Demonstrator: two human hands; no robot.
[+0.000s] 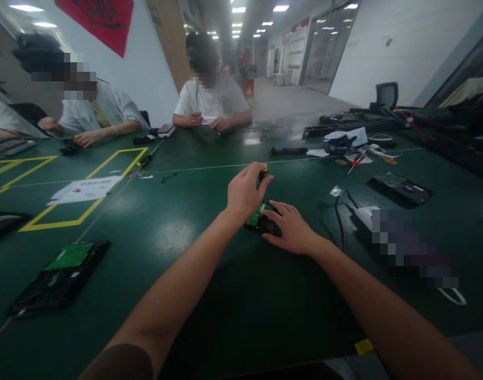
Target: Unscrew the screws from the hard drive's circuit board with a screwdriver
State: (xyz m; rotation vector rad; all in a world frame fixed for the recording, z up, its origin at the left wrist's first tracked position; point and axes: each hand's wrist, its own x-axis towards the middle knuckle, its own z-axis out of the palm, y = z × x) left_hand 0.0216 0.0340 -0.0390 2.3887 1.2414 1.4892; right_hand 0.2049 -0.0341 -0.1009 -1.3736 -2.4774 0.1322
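My left hand (245, 191) is closed around the yellow-and-black handle of a screwdriver (262, 173), held upright over a small black hard drive (261, 220) with a green circuit board on top. My right hand (291, 228) rests on the drive's right side, fingers pressed down on it and holding it against the green table (210, 295). Most of the drive is hidden under my two hands.
Another drive with a green board (59, 277) lies at the near left, a third drive (399, 188) at the right. Cables, a red screwdriver (355, 162) and papers lie beyond. Two people sit across the table at the far left and centre. Yellow tape outlines mark the left side.
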